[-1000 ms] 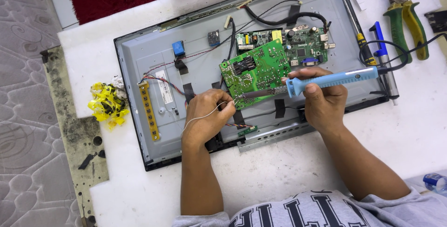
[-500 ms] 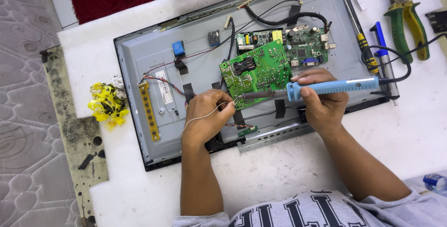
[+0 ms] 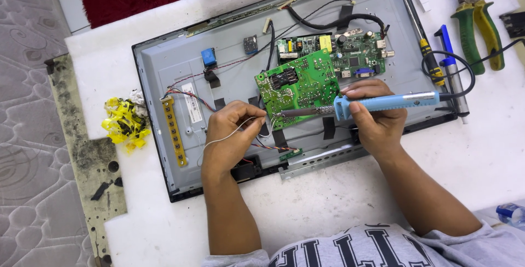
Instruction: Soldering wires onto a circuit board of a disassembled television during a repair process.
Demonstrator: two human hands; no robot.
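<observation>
Nearest, the left hand (image 3: 232, 135) pinches a thin solder wire (image 3: 229, 133); the right hand (image 3: 377, 122), at three o'clock, is clamped on a blue soldering iron (image 3: 383, 103) touching the green circuit board (image 3: 299, 83). Farther, a white label (image 3: 192, 103) sits at nine o'clock; bare bench (image 3: 481, 157) lies beside.

Person seated at the six o'clock edge of the view. Both forearms are bare to above the elbow. Left hand (image 3: 232, 135) and right hand (image 3: 377, 119) carry no gloves, rings or watch. Garment: light grey sweatshirt (image 3: 383, 248), sleeves pushed up, with large dark block lettering outlined in white across the chest.
</observation>
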